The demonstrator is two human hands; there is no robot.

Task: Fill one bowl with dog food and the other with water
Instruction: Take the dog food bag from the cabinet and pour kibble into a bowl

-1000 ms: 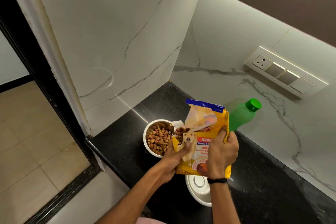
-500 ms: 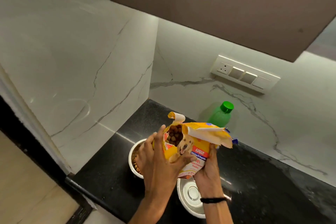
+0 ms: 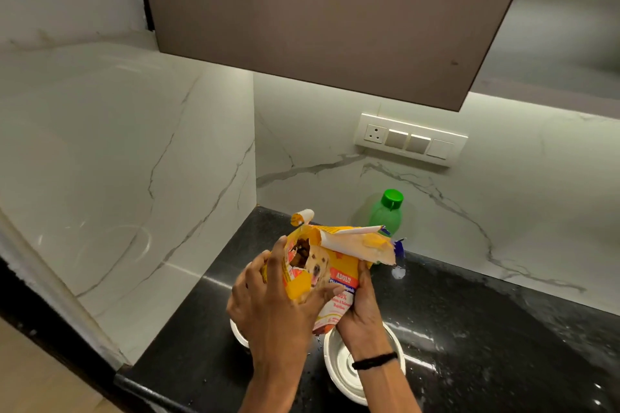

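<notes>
I hold a yellow dog food bag (image 3: 335, 265) upright over the black counter with both hands. My left hand (image 3: 271, 305) grips its left side and front. My right hand (image 3: 360, 308) cups it from the right and below. The torn top gapes, showing brown kibble inside. Under my left hand only a sliver of the white bowl (image 3: 239, 334) shows; its contents are hidden. A second white bowl (image 3: 339, 365) sits beneath my right wrist, its inside looking bare. A green bottle (image 3: 385, 214) with a green cap stands behind the bag against the wall.
The black counter (image 3: 486, 339) runs off to the right, wet with small droplets. Marble walls close the corner on the left and back. A socket and switch panel (image 3: 411, 139) is on the back wall. A brown wall cabinet (image 3: 318, 10) hangs overhead.
The bag has swung from tilted over the left bowl to upright, and my hands have shifted round it. My left hand now covers the kibble-filled bowl. The view tipped upward.
</notes>
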